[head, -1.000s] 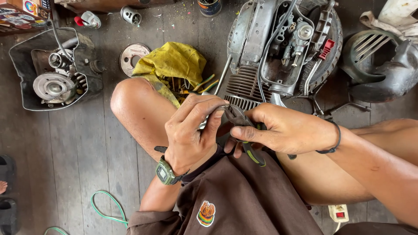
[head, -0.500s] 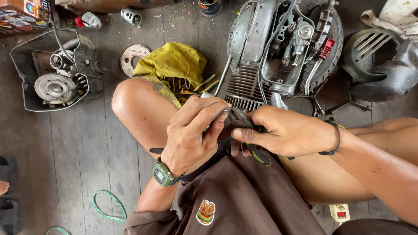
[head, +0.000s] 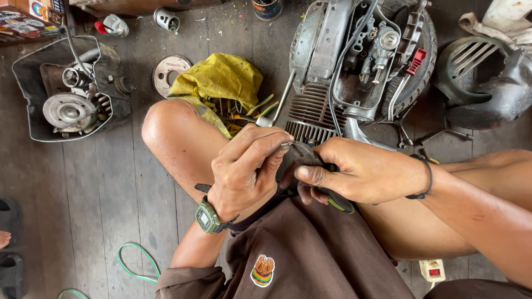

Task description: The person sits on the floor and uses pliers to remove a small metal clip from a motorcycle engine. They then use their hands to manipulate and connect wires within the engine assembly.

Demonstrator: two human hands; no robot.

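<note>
Your right hand [head: 366, 171] grips the green-handled pliers [head: 318, 171]; your left hand [head: 246, 166] pinches a small part at their tip, near the engine [head: 354, 61].

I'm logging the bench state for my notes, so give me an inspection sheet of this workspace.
Surface: dark wooden floorboards, dusty.
Job's things: pliers with green-black handles, held above the lap.
Clutter: yellow cloth over tools, round metal disc, black tray of engine parts, engine block, fan cover.
Grips: left hand pinches at the pliers' tip; right hand wraps the handles.
Cables: green cord.
Surroundings: sandals, white switch box.
</note>
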